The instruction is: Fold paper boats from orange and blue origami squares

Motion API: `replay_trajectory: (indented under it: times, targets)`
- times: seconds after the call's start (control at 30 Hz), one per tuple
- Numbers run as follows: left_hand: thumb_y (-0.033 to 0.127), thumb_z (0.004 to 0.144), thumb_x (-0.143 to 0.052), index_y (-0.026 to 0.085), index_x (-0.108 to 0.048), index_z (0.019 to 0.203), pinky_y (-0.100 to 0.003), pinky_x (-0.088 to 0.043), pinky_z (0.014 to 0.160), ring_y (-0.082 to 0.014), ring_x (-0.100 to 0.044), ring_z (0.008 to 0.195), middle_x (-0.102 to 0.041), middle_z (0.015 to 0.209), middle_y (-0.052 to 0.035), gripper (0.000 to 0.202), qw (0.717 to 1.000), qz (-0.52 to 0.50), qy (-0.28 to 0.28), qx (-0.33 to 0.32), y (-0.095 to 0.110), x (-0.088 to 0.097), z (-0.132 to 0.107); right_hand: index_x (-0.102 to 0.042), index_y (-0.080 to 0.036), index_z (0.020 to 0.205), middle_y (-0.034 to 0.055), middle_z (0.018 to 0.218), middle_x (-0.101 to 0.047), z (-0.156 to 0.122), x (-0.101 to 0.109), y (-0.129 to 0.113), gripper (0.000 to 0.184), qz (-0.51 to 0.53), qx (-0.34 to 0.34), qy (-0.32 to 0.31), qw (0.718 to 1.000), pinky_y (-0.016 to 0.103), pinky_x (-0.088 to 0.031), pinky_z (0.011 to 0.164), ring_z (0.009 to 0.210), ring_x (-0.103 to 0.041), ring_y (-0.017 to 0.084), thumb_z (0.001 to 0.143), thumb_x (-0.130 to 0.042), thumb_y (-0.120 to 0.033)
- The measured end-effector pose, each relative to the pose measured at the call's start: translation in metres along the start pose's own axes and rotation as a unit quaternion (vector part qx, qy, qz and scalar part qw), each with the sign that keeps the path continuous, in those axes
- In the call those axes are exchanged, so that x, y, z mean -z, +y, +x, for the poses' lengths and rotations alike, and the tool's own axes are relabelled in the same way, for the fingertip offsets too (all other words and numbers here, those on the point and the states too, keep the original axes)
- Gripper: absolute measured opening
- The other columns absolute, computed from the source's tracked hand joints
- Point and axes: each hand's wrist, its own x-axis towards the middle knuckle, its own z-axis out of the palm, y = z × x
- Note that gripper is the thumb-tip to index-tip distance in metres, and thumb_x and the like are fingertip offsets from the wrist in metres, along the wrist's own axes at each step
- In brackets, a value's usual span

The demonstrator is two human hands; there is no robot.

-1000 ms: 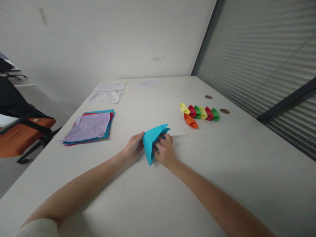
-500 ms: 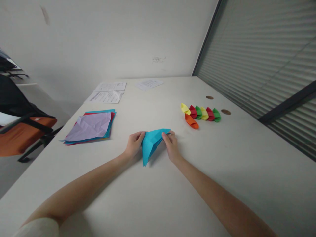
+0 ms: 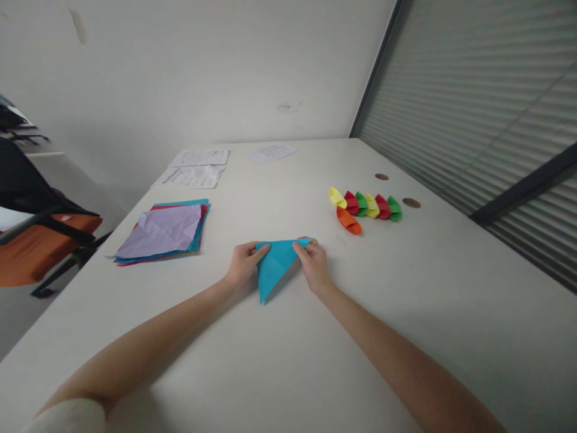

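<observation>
A blue sheet folded into a triangle point(image 3: 274, 266) lies flat on the white table point(image 3: 288, 361), its point toward me. My left hand point(image 3: 242, 266) pinches the triangle's upper left corner, thumb on top. The upper right corner is pinched by my right hand point(image 3: 313, 263), fingers pressed onto the paper. Both forearms rest low over the table.
A stack of coloured paper sheets point(image 3: 164, 233) with a lilac one on top lies to the left. A row of small folded paper pieces point(image 3: 366, 206), yellow, red, green and orange, sits to the right. Printed papers point(image 3: 193, 169) lie at the far edge. An orange chair point(image 3: 36, 240) stands left of the table.
The blue paper, held raised and puffed open a second ago, has been brought down and flattened into a triangle. My right hand moved from its middle to its right corner.
</observation>
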Motion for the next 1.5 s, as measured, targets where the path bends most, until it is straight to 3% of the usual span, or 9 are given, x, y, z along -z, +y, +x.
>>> replay_trajectory:
  times: [0.2, 0.4, 0.47, 0.57, 0.7, 0.87, 1.07, 1.5]
  targets:
    - [0.048, 0.062, -0.082, 0.012, -0.076, 0.084, -0.029, -0.048, 0.064, -0.0171, -0.060, 0.069, -0.074, 0.078, -0.0085, 0.043, 0.998, 0.033, 0.015, -0.050, 0.001, 0.000, 0.000, -0.064, -0.018, 0.058, 0.0082, 0.101, -0.061, -0.001, 0.000, 0.000, 0.037, 0.035, -0.019, -0.013, 0.999, 0.030, -0.045, 0.069, 0.082, -0.056, 0.017, 0.069, -0.070, -0.052]
    - [0.047, 0.063, -0.083, 0.011, -0.076, 0.094, -0.033, -0.052, 0.072, -0.0215, -0.066, 0.077, -0.075, 0.090, -0.0130, 0.048, 0.999, -0.023, -0.033, 0.028, 0.002, 0.000, -0.003, -0.063, -0.017, 0.054, 0.0086, 0.102, -0.062, -0.003, 0.000, -0.003, 0.038, 0.037, -0.003, -0.052, 0.998, 0.030, -0.045, 0.070, 0.083, -0.057, 0.018, 0.069, -0.073, -0.051]
    - [0.046, 0.063, -0.084, 0.011, -0.077, 0.091, -0.034, -0.052, 0.074, -0.0222, -0.066, 0.077, -0.076, 0.089, -0.0133, 0.046, 0.999, -0.007, -0.040, 0.016, 0.001, 0.000, -0.003, -0.064, -0.018, 0.055, 0.0081, 0.101, -0.061, -0.003, 0.000, -0.003, 0.037, 0.049, -0.009, -0.049, 0.998, 0.030, -0.045, 0.072, 0.085, -0.057, 0.018, 0.069, -0.073, -0.051]
    - [0.046, 0.063, -0.083, 0.011, -0.078, 0.088, -0.034, -0.052, 0.075, -0.0226, -0.067, 0.078, -0.076, 0.091, -0.0131, 0.044, 0.999, 0.022, -0.034, -0.016, 0.000, 0.001, -0.002, -0.066, -0.018, 0.062, 0.0060, 0.094, -0.062, -0.001, 0.000, 0.000, 0.033, 0.077, -0.024, -0.023, 0.996, 0.030, -0.045, 0.072, 0.082, -0.056, 0.017, 0.068, -0.074, -0.049]
    - [0.050, 0.064, -0.082, 0.010, -0.078, 0.091, -0.035, -0.052, 0.074, -0.0236, -0.067, 0.077, -0.076, 0.089, -0.0137, 0.048, 0.999, 0.014, -0.029, -0.001, 0.000, 0.001, -0.002, -0.063, -0.020, 0.076, -0.0011, 0.071, -0.061, 0.003, 0.000, 0.005, 0.030, 0.140, -0.063, -0.017, 0.988, 0.029, -0.045, 0.066, 0.067, -0.055, 0.014, 0.066, -0.077, -0.045]
    - [0.048, 0.064, -0.082, 0.011, -0.078, 0.092, -0.035, -0.052, 0.075, -0.0235, -0.067, 0.078, -0.076, 0.089, -0.0130, 0.047, 0.999, 0.016, -0.034, -0.017, 0.004, -0.001, -0.005, -0.062, -0.024, 0.100, -0.0059, 0.065, -0.059, 0.004, 0.001, 0.003, 0.043, 0.201, -0.101, -0.040, 0.974, 0.027, -0.045, 0.062, 0.061, -0.055, 0.013, 0.065, -0.080, -0.043]
    - [0.049, 0.065, -0.080, 0.012, -0.078, 0.090, -0.033, -0.052, 0.069, -0.0227, -0.066, 0.075, -0.076, 0.088, -0.0113, 0.045, 0.998, 0.058, -0.027, -0.024, 0.003, 0.002, -0.004, -0.069, -0.018, 0.073, -0.0012, 0.065, -0.062, 0.004, 0.001, 0.004, 0.033, 0.173, -0.102, -0.041, 0.979, 0.028, -0.043, 0.062, 0.062, -0.053, 0.013, 0.062, -0.081, -0.047]
    - [0.046, 0.072, -0.073, 0.016, -0.079, 0.088, -0.031, -0.051, 0.065, -0.0237, -0.066, 0.077, -0.076, 0.087, -0.0064, 0.034, 0.983, 0.167, -0.025, -0.074, 0.004, 0.009, 0.002, -0.063, -0.018, 0.058, -0.0006, 0.056, -0.056, 0.005, 0.004, 0.010, 0.042, 0.098, -0.054, -0.033, 0.993, 0.028, -0.040, 0.059, 0.057, -0.049, 0.014, 0.077, -0.066, -0.055]
